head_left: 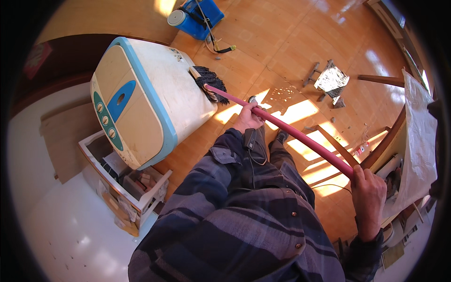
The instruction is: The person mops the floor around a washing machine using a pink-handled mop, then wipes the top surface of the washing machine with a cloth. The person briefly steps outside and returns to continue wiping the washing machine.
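Note:
A broom with a long pinkish-red handle point(305, 136) slants across in front of me. Its dark, shaggy bristle head point(212, 83) is at the far left end, against the side of a white and blue washing machine point(181, 89). My left hand point(247, 118) is closed round the handle's lower part. Near the upper end, my right hand point(369, 191) grips the handle with the fingers wrapped round it. A small dark box with a cord point(253, 139) hangs by my left wrist. Whether the bristles touch the floor I cannot tell.
Small pale bits point(281, 94) are scattered on the sunlit tiled floor. A low stool point(331, 80) stands beyond them. A blue tank sprayer point(197, 21) is at the back. A cluttered cabinet point(127, 183) sits at left, and plastic sheeting point(416, 141) hangs at right.

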`<state>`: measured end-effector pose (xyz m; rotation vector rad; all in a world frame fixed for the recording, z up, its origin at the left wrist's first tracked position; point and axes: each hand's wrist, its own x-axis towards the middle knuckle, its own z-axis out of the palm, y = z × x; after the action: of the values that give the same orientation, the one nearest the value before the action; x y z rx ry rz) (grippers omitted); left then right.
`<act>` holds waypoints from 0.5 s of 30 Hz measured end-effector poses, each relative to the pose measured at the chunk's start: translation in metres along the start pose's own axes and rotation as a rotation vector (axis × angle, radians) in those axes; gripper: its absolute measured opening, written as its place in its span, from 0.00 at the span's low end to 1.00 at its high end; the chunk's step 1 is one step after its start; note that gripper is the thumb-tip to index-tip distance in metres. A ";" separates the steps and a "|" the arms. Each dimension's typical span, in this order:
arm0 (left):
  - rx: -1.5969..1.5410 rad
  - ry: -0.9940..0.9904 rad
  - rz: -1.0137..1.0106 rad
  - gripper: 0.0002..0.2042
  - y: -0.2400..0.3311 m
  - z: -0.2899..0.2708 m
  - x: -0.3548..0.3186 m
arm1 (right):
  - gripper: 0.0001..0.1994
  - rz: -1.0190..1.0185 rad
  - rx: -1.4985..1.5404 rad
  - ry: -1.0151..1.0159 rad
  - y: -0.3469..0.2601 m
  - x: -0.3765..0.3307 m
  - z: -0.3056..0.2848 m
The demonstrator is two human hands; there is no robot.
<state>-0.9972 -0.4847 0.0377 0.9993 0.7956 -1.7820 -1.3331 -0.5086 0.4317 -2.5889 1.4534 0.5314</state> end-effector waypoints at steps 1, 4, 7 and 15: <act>0.007 0.012 0.001 0.06 0.009 -0.004 0.005 | 0.09 -0.011 0.012 -0.009 -0.015 0.015 0.000; 0.038 0.022 -0.011 0.06 0.032 -0.009 0.016 | 0.06 -0.001 0.013 -0.079 -0.051 0.055 0.006; 0.070 0.030 -0.024 0.06 0.045 -0.008 0.019 | 0.07 -0.003 0.000 -0.100 -0.063 0.073 0.008; -0.192 0.144 -0.067 0.10 0.036 -0.028 0.025 | 0.10 -0.004 -0.010 -0.124 -0.025 0.016 -0.028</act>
<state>-0.9622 -0.4848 -0.0002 0.9906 1.0805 -1.6663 -1.2980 -0.5163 0.4508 -2.5164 1.4089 0.6874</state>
